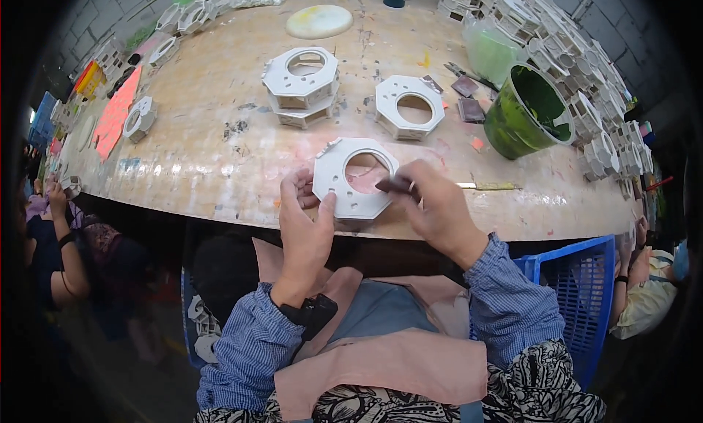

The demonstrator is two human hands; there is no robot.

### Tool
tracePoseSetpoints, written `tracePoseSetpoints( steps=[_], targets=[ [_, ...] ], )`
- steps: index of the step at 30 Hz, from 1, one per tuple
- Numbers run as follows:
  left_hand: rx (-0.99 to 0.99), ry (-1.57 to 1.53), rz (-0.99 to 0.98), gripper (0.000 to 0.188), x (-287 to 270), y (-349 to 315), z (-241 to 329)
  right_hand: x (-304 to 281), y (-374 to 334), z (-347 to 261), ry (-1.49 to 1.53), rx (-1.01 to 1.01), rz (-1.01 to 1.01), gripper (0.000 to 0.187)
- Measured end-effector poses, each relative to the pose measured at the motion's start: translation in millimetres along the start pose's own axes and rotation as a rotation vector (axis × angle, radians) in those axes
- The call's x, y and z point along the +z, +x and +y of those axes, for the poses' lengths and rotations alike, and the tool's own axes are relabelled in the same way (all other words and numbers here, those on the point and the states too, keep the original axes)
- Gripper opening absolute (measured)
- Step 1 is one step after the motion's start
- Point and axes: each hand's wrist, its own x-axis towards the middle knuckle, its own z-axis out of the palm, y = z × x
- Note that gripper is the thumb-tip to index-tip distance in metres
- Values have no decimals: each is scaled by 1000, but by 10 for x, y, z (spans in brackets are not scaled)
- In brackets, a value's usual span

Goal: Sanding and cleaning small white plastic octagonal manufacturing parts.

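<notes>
A white octagonal piece with a large round opening sits near the table's front edge. My left hand grips its left side, thumb on the top face and fingers along the edge. Pinched in my right hand is a dark brown piece of sandpaper, held at the right rim of the opening. Whether the paper is pressed on the rim cannot be made out. Just beyond lie a second octagonal piece and a stack of octagonal pieces. Several brown sandpaper squares lie farther right.
A green-stained plastic bucket stands right, near pliers and heaped white pieces. A round pale disc lies at the back, an orange-pink sheet at left. A blue crate is below the table; people work at both sides.
</notes>
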Motion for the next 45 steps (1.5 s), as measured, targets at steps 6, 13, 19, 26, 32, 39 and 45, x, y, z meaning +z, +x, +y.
tracePoseSetpoints(
  steps=[6, 13, 19, 26, 32, 39, 45],
  targets=[
    [63, 807, -57, 61, 74, 66, 122, 63, -33, 189, -65, 113, 39, 20],
    [181, -84, 8, 42, 345, 92, 420, 176, -55, 260, 523, 423, 123, 25],
    [807, 631, -150, 54, 255, 224, 609, 20, -49, 394, 511, 391, 205, 30],
    [550, 545, -127, 44, 302, 26, 597, -312, -266, 464, 556, 532, 159, 33],
    [-52, -292, -158, 49, 326, 50, 499, -357, -283, 480, 778, 654, 135, 32],
    [-337, -417, -246, 53, 261, 47, 177, -411, -404, 429, 721, 608, 134, 28],
    [-173, -309, -355, 71, 191, 119, 92, -291, -448, 407, 745, 589, 128, 28]
  ],
)
